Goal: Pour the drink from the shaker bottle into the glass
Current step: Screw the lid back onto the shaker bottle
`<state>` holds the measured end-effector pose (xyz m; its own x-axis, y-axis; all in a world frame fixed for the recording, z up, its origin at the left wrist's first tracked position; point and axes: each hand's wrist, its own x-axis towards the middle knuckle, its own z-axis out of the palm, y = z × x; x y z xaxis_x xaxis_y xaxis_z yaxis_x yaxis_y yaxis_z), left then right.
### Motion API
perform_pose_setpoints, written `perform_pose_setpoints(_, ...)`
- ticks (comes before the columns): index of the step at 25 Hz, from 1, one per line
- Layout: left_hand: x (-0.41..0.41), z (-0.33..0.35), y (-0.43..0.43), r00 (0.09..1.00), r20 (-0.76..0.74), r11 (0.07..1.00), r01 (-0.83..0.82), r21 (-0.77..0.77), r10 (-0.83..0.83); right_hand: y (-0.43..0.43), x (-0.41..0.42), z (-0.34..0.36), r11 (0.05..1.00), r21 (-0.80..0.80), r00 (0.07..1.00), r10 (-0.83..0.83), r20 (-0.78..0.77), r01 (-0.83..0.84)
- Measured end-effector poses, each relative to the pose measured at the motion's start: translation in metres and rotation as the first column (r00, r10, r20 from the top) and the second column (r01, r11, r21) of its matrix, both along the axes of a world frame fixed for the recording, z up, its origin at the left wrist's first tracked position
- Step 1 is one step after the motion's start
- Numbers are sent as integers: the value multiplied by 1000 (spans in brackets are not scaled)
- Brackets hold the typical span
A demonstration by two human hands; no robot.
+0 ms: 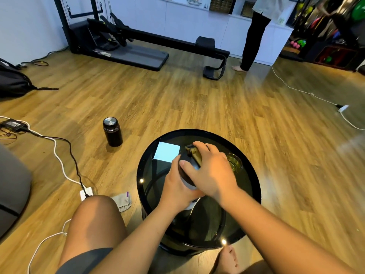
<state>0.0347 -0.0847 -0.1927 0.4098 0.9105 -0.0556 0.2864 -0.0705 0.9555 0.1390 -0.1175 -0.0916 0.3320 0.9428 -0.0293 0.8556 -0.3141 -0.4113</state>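
From my head view, my left hand (178, 186) wraps the body of the shaker bottle (187, 176), which stands on the round glass worktop (254, 186). My right hand (212, 171) covers its black lid (184, 167), fingers (198, 146) closed on the olive flip cap (192, 152). The glass (235, 162) sits just right of the bottle, partly hidden by that hand. I judge the cap must open first: brace the body firmly, lift gently, keep the bottle upright.
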Motion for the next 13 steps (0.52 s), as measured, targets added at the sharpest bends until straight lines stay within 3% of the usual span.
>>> perform_pose_setpoints(3,-7,6,3,1000,-12,1000,8,9,-8,2,4,3,997,46,998,62,-6,-61)
perform_pose_setpoints(8,-28,29,38,944,-39,945,327,-1,-327,4,37,12,908,72,907,418,-57,-413)
perform_pose_setpoints(13,-12,23,24,973,-49,974,228,14,-227,4,29,3,944,145,944,313,-110,-296)
